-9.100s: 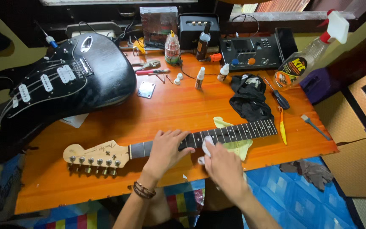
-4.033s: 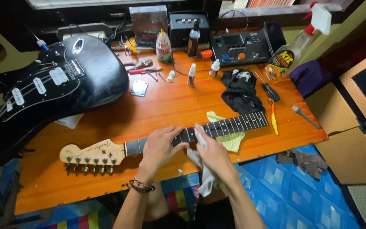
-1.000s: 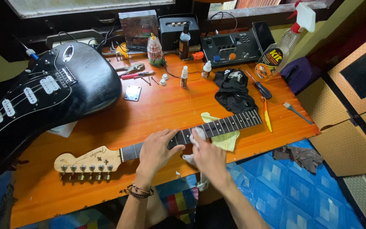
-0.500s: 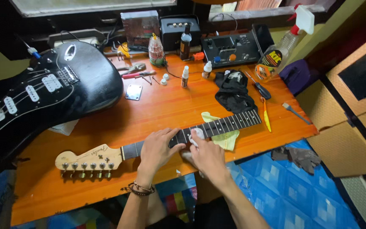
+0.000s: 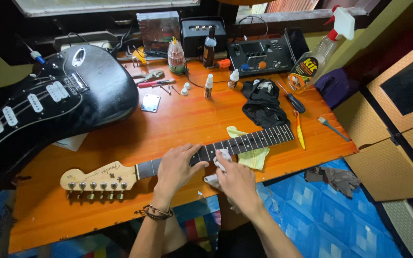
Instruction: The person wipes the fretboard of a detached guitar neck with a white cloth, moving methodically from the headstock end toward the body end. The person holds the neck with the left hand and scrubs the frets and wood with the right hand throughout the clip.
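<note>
The left hand (image 5: 178,165) lies spread flat on the guitar neck (image 5: 206,154), pinning it, while just beside it the right hand (image 5: 235,179) pinches a white cloth (image 5: 222,157) against the frets mid-wipe; the next stroke needs steady pressure.

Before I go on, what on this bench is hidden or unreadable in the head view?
- Frets of the guitar neck under the left hand: covered.
- White cloth: mostly hidden by the right hand.
- Black guitar body: cut off by the left edge.
- Small screws near the pliers: too small to count.
</note>
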